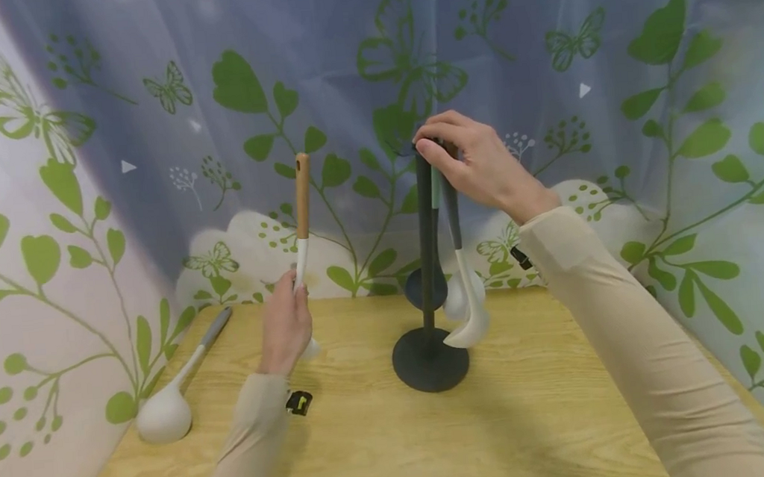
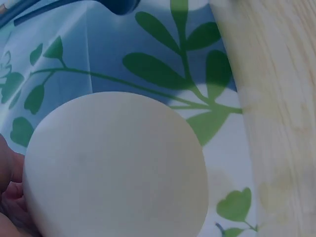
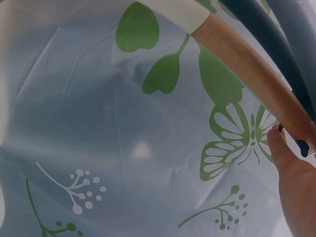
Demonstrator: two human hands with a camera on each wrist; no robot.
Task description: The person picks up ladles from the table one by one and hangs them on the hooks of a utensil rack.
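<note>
White utensil with brown wooden handle (image 1: 303, 211) gripped low on shaft by left hand (image 1: 283, 328), left of black round-based stand (image 1: 432, 365), apparently leaving holed tip (image 1: 302, 162) free. Stand top gripped by right hand (image 1: 473, 155), likely for steadying; white grey-handled scoop (image 1: 471, 325) hung clear of yellow wood-grain counter (image 1: 372, 449).

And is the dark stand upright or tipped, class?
Upright: the stand rises from its round base, flat on the table.

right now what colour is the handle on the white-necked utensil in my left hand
The slim, straight handle is wood brown; best seen in the head view.
</note>
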